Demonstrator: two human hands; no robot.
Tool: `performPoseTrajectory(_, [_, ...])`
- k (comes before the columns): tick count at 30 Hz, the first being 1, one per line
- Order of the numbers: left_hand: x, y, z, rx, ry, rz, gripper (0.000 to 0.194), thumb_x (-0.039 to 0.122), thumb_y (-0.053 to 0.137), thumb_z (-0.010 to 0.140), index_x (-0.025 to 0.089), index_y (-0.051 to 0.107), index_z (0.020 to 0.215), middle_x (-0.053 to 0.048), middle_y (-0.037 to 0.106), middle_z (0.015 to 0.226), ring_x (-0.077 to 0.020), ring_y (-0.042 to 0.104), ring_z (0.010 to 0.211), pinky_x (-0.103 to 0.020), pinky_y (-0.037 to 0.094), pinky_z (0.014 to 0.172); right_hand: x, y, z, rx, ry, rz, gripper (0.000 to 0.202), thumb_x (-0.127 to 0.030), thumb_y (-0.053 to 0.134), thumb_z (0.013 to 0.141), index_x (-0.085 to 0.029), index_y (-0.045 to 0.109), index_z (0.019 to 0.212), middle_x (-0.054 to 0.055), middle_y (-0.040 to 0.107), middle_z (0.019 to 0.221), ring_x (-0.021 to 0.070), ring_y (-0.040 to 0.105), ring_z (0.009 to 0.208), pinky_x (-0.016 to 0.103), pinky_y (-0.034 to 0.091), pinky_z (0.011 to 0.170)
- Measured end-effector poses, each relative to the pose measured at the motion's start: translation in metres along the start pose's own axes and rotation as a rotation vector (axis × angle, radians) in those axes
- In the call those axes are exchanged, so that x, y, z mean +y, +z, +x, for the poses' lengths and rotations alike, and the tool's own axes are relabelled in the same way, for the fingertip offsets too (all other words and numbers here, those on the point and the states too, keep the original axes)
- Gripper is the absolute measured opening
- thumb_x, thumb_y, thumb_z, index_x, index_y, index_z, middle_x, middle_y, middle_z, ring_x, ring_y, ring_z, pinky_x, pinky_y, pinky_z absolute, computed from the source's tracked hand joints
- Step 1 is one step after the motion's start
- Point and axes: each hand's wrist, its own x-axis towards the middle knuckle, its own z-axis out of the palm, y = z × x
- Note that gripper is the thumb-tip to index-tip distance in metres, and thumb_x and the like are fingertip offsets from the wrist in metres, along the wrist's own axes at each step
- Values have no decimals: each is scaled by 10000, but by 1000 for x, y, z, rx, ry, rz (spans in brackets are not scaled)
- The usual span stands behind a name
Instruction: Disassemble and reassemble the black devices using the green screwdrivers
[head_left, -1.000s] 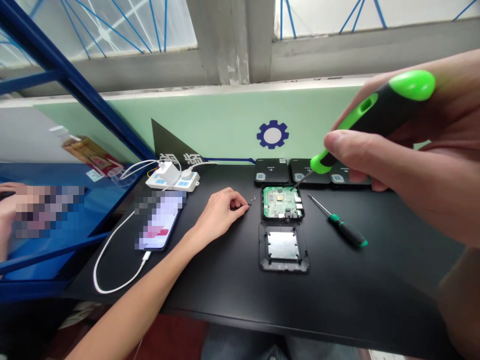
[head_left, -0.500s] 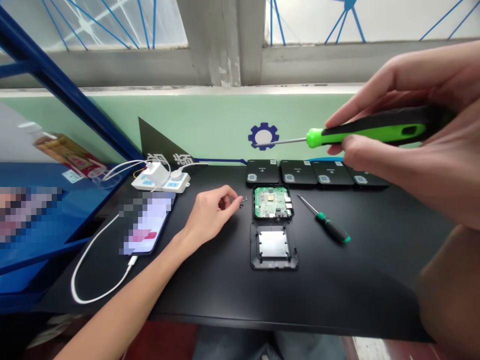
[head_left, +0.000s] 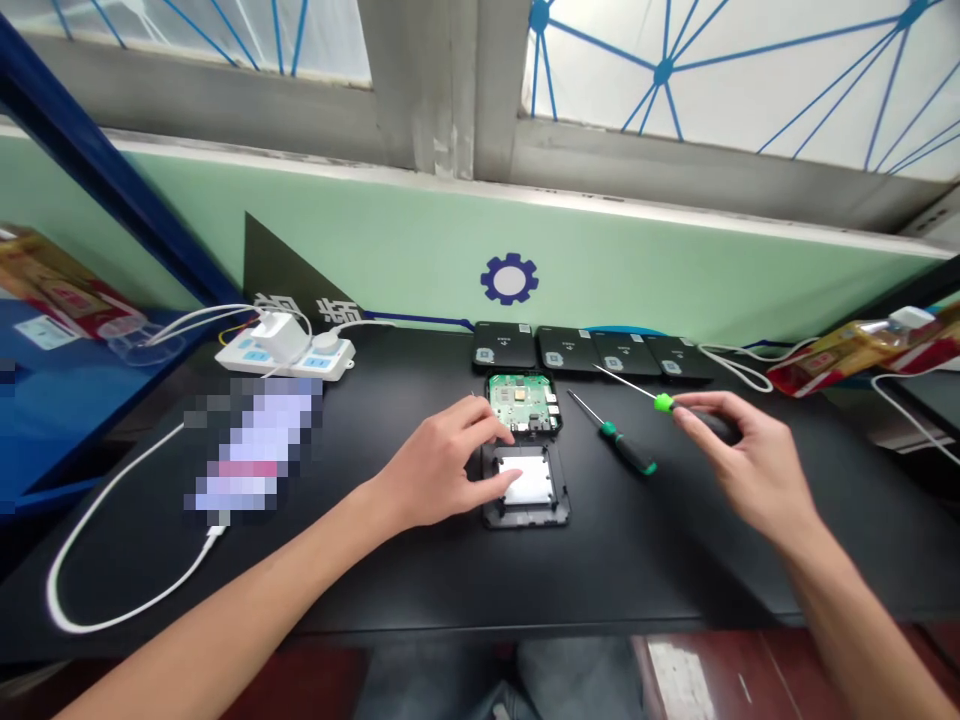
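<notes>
My left hand (head_left: 450, 460) reaches over the left side of an opened black case, its fingers apart and nothing seen between them. Its fingertips are at the near edge of the case half with a green circuit board (head_left: 519, 404) and over the black cover with a silver plate (head_left: 527, 482), which lies just in front. My right hand (head_left: 750, 455) holds a bright green and black screwdriver (head_left: 663, 402), its shaft pointing left and slightly up. Between the board and that hand, a dark green screwdriver (head_left: 628, 450) lies on the table.
Several closed black boxes (head_left: 503, 346) stand in a row behind the board. At the left are a white power strip (head_left: 330, 358), a phone (head_left: 262, 445) on a white cable (head_left: 54, 570). Bottles (head_left: 847, 350) lie at the far right. The black table (head_left: 637, 570) has a front edge.
My right hand has moved down and away from the camera with its screwdriver. My left hand has gone from the small screws left of the board to the cover, opening its fingers. The view has shifted.
</notes>
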Motion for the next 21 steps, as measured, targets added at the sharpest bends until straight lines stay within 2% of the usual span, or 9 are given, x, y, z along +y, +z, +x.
performPoseTrajectory(4, [9,10,-1,-51,-15,40,487,422,921,871,201,741,1265,-95,663,1129,-285,647,1009,-430,597,895,40,25,-18,41,63,-3,579,-739,675,947,-218,824,1152,144,847,1096,323,767,950,432,571,843])
performPoseTrajectory(9, [14,17,0,-62,-41,55,392,379,950,826,224,782,1144,-90,673,1114,-288,624,1003,-437,598,872,51,41,-31,-22,39,-37,497,-654,673,1048,-204,782,1229,106,800,1197,270,742,1093,506,571,1043])
performPoseTrajectory(12, [14,19,1,-40,-43,28,358,351,966,797,222,776,1072,-74,678,1081,-275,627,974,-430,590,877,49,45,-34,-36,10,-55,434,-591,687,1075,-196,756,1241,90,764,1231,255,716,1130,500,567,1064])
performPoseTrajectory(15, [14,20,1,1,-6,23,388,328,969,766,205,756,1066,-83,704,1096,-287,665,1002,-440,580,911,44,44,-33,-46,-1,-56,404,-579,703,1053,-200,760,1179,78,743,1155,255,685,1088,495,554,1038])
performPoseTrajectory(19, [16,19,0,77,32,-14,401,336,914,810,212,735,1147,-85,764,1088,-286,728,998,-444,574,940,20,36,-28,5,4,-8,385,-582,703,987,-228,785,1113,160,688,1156,397,544,1237,628,422,1133])
performPoseTrajectory(21, [17,16,0,120,24,-48,386,338,874,847,221,733,1187,-70,780,1030,-265,739,942,-429,592,924,-2,33,-25,-39,16,81,393,-593,693,996,-241,781,1147,181,681,1208,429,522,1276,627,412,1127])
